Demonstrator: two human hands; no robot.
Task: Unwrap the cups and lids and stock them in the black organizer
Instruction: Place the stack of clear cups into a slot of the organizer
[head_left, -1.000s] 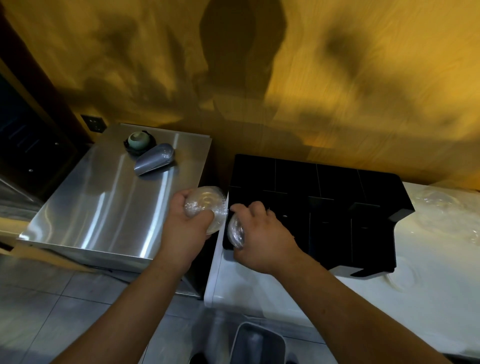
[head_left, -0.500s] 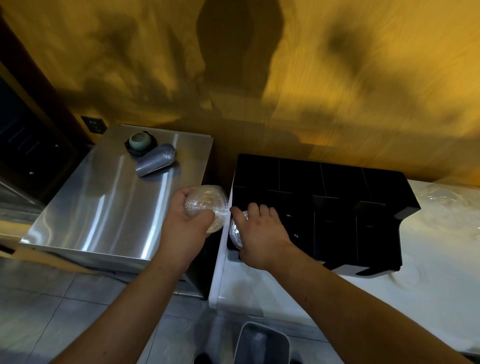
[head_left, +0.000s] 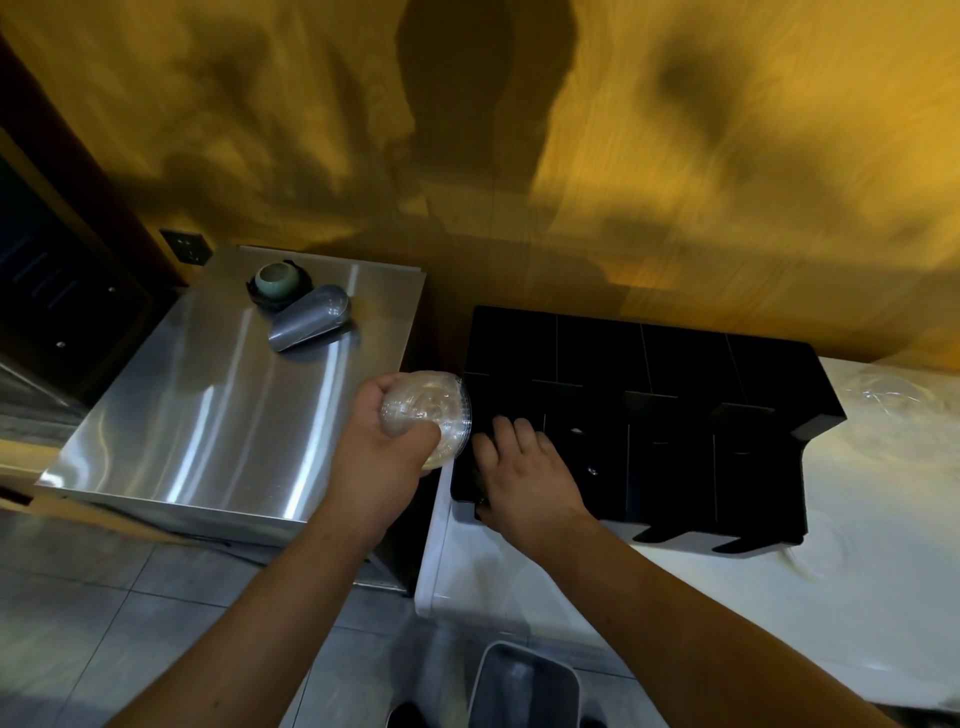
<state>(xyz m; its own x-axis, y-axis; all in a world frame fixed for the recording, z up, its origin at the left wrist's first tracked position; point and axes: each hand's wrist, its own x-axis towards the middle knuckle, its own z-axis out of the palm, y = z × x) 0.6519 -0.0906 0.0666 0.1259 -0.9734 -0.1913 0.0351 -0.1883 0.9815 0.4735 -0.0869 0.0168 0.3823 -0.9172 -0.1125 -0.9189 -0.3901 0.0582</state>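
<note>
While the left hand (head_left: 384, 462) holds the short stack of clear, round plastic lids (head_left: 431, 405) just off the 9 o'clock edge of the black, multi-compartment plastic organizer (head_left: 675, 364), we note the stack hangs over the gap between the brushed-steel cabinet top (head_left: 208, 405) and the white table (head_left: 623, 623).

Left-hand fingers: curled round the stack, thumb across its near side. Right hand (head_left: 530, 483): fingers together, tips dipping into the front compartment at the organizer's 8 o'clock corner. We cannot tell whether they pinch anything; the palm hides it.

Risks, as we judge them:
- Smooth nested lids may fan out or slip from the one-handed grip and drop into the gap or to the floor at 6 o'clock.
- The rim may catch the compartment wall if the stack goes in tilted.
- The organizer sits near the table's edge, so a push from the right hand could shift it.

Orientation: the stack lies tilted. Its axis runs roughly 10 to 4 o'clock, with the domed face towards 10 o'clock and up at us, and the rims towards the organizer.
</note>
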